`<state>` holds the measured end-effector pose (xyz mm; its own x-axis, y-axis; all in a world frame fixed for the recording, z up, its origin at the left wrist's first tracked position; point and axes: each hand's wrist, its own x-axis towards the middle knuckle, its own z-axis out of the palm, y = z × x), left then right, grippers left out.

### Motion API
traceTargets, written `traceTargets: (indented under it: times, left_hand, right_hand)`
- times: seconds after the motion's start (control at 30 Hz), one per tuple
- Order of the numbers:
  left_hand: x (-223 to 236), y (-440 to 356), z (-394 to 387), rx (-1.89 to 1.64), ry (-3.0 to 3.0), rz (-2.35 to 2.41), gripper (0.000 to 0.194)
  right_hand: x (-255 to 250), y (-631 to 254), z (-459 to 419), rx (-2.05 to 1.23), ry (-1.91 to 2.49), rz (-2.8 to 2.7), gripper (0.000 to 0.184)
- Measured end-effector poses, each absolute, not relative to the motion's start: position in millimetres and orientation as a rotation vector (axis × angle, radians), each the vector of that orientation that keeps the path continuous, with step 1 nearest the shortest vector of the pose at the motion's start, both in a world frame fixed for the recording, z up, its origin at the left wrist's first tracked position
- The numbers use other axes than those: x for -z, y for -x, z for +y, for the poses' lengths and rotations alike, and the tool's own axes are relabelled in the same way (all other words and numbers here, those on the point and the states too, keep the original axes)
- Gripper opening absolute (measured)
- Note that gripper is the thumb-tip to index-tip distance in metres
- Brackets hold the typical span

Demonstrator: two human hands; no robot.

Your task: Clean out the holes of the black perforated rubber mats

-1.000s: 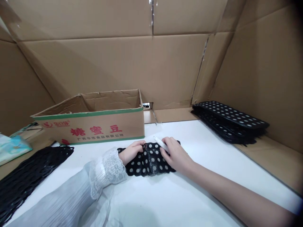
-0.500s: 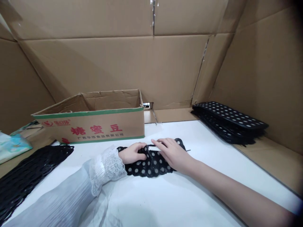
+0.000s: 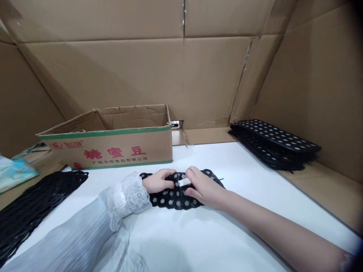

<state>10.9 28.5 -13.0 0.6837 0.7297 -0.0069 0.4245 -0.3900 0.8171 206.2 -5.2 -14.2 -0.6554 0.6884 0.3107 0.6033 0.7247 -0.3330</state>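
Observation:
A black cloth piece with pale polka dots [image 3: 178,203] and a scalloped edge lies on the white table. My left hand [image 3: 159,182], in a lace-cuffed sleeve, rests on its left part, thumb and fingers curled in on the cloth. On the right part, my right hand [image 3: 205,189] is bent round a short white stick-like piece [image 3: 185,182], whose white end points at my left fingertips. Its exact kind is not clear. A thin dark strand [image 3: 221,179] sticks out past the cloth's right side. My right fingers partly hide the cloth.
A low cardboard box [image 3: 159,145] with green edges stands behind my left hand. Black netted material [image 3: 36,204] lies at left, near a blue-white plastic packet [image 3: 21,173]. At right is a stack of black dotted pieces [image 3: 275,141]. Cardboard walls [image 3: 136,75] surround the table.
My right hand has shifted slightly left, its thumb now apart from the index finger. The white piece has tilted, and the cloth shows more at the upper right. My left hand keeps its place.

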Motion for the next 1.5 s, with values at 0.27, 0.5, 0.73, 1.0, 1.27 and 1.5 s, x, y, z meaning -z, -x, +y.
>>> traceTargets:
  times: [0.27,0.5,0.73,1.0,1.27,1.5]
  left_hand:
    - [18,-10,30,-0.453,-2.111,0.886,0.021]
    - [19,-10,29,-0.451,-2.146,0.952,0.018]
    - [21,-9,29,-0.484,-2.174,0.975,0.017]
    - [21,-10,29,-0.5,-2.192,0.959,0.017]
    - [15,-9,28,-0.397,-2.243,0.936,0.021]
    - [12,-5,31,-0.311,-2.263,0.863,0.018]
  right_hand:
    - [6,-210,-5,-0.584,1.036,-2.371,0.035]
    - [-9,-211,-6,-0.98,1.029,-2.063,0.044]
    - [-7,-212,-1,-1.404,0.939,-1.686,0.057]
    - [-9,-215,-10,-1.065,1.064,-2.278,0.045]
    - [7,-209,-11,-0.472,1.287,-2.462,0.04]
    - [3,-212,-15,-0.442,1.236,-2.544,0.042]
